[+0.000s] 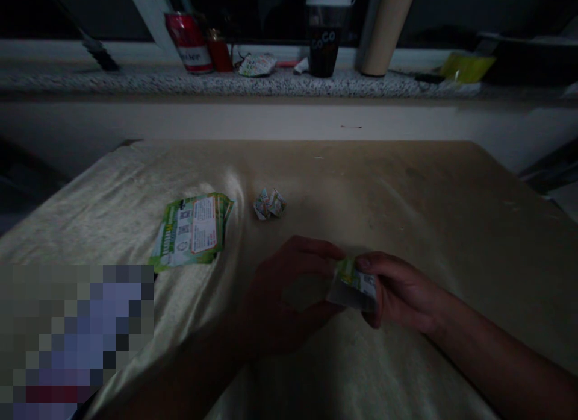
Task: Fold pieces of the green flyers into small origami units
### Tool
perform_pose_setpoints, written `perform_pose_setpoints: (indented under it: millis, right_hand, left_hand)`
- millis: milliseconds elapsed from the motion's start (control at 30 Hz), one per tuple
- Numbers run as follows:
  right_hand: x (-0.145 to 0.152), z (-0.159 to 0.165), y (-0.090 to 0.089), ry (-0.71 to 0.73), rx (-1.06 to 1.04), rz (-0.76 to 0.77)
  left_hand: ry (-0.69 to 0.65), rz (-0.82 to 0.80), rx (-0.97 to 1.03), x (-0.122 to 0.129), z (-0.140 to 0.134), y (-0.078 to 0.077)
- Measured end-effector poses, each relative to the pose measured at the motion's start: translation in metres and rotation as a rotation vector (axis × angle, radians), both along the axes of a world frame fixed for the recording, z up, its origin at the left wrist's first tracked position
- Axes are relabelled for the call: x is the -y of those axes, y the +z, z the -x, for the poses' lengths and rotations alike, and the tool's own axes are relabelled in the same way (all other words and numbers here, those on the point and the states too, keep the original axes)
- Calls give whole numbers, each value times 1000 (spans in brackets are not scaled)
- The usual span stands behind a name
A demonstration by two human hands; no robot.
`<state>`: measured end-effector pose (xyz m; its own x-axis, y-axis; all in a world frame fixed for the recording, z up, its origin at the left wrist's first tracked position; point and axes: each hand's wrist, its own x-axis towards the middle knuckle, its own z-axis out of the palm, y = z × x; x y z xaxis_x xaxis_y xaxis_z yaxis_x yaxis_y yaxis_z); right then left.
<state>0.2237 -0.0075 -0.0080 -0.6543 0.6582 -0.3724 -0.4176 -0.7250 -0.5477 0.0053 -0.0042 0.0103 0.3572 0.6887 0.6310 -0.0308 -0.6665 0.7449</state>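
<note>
A small green wrapper (354,281) is up over the table (428,197), away from the far edge. The right hand (406,293) pinches it between thumb and fingers. The left hand (266,293) curves its finger and thumb wide apart around its left side (too dark to tell if they grip). Two little folded pieces (276,204) sit closer to the far edge; flat green wrappers (187,233) lie toward the left edge.

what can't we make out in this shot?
Head view: right end of the held packet; the right hand covers it.
Head view: whether the left hand touches that packet; too dark.
Head view: count in the green stack; the top piece overlaps the rest.
Head view: lower-left corner; a pixelated block covers it.
Head view: tan tube's upper end; cut by the top edge.
</note>
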Motion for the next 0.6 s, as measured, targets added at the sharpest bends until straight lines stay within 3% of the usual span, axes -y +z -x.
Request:
perform_pose_setpoints:
  millis: [100,233,367,500,600]
  right_hand:
    - [2,-3,1,72,-29,92]
    - [5,-6,5,119,-49,173]
    - [7,-2,8,125,6,148]
    - [8,2,11,19,289,-111]
    - [10,-1,14,-264,622,-557]
  left_hand:
    - [2,-45,10,3,-1,9]
    - [32,-244,-254,5,0,20]
    - [35,-313,-242,5,2,23]
    - [86,-270,-283,4,7,25]
    - [139,-238,-280,4,10,26]
